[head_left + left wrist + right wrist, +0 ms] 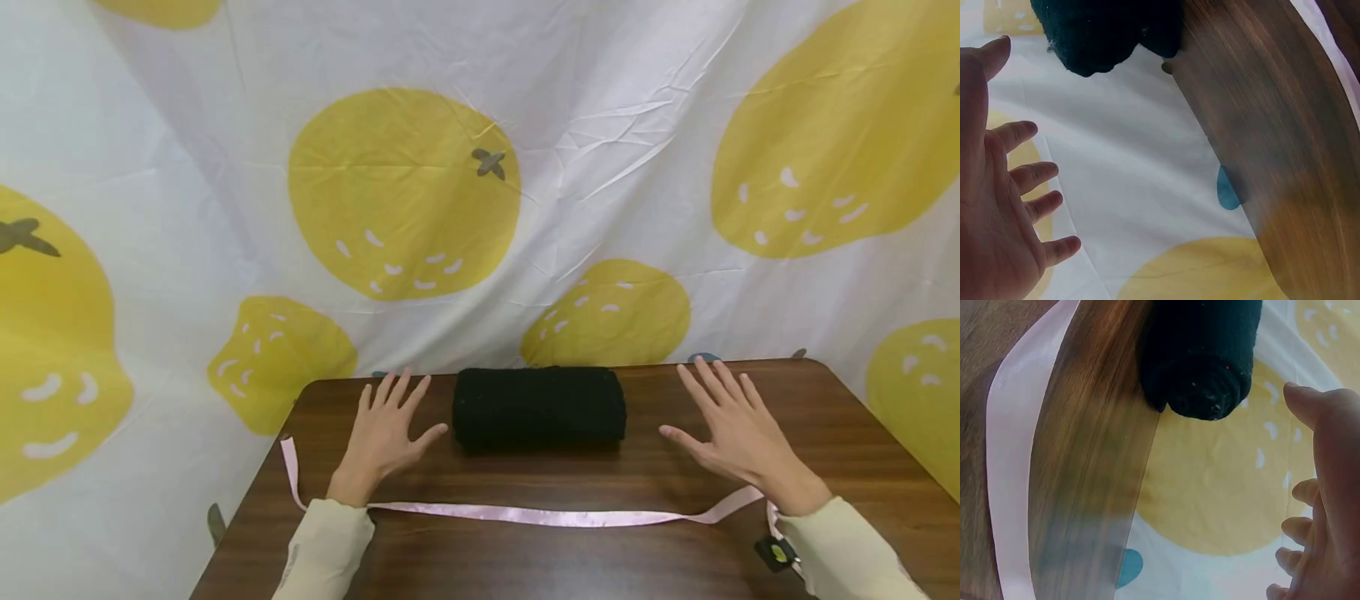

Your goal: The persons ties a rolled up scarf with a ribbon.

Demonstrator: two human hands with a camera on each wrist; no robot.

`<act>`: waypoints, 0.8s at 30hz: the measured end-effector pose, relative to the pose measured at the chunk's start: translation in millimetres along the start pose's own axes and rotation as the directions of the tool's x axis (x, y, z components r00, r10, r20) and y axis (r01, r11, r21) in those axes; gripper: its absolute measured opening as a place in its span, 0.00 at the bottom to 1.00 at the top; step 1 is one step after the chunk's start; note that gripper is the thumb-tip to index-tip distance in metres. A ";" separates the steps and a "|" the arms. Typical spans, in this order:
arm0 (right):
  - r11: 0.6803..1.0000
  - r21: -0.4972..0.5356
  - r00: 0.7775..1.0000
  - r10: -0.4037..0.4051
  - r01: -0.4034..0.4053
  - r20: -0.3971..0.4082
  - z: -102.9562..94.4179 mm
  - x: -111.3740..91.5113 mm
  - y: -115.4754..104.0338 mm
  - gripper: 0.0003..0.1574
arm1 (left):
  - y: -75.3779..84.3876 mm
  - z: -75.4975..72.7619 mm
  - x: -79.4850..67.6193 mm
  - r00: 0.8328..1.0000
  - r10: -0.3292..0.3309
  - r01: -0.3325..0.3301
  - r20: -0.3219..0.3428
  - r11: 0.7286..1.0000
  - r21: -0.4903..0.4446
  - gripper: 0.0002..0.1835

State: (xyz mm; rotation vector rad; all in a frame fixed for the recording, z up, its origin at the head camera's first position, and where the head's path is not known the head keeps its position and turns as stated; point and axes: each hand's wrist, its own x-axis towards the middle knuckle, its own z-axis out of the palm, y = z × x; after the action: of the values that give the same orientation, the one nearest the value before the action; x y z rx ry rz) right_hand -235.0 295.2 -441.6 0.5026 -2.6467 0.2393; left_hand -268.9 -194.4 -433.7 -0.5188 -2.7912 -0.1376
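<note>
Left hand [381, 437] and right hand [742, 437] — fingers spread — flank a matte black cylindrical roll [538, 408], glossy pink ribbon [555, 516] nearby.

Item one: table [540, 562], brown, wood-grained, glossy, its far corners rounding off; I am seeing it bearing the articles listed below. Item two: roll of black cloth [540, 407], lying crosswise about the middle, close to the far edge, its coiled layers showing at one end. Item three: pale pink ribbon [562, 517], shiny, stretching from side to side on the near side of the roll, apart from it, its left end curling near the left edge; the right end I am not making out.
</note>
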 end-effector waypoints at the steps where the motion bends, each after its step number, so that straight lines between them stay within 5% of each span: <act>1: 1.000 0.002 1.000 -0.002 0.002 0.000 0.4 0.8 -0.8 0.58 | 0.7 0.0 0.6 1.000 0.004 -0.004 0.000 1.000 0.000 0.43; 24: 0.996 0.044 0.997 -0.073 0.073 -0.007 14.6 19.4 -25.0 0.58 | 14.6 11.1 15.5 0.999 0.047 -0.046 0.015 0.999 -0.028 0.44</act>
State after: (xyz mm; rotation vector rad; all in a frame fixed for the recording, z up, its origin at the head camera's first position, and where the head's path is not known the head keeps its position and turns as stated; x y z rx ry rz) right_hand -247.2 262.7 -443.8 0.6110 -2.6170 0.2767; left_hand -280.4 -174.0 -439.0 -0.5937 -2.7941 -0.1631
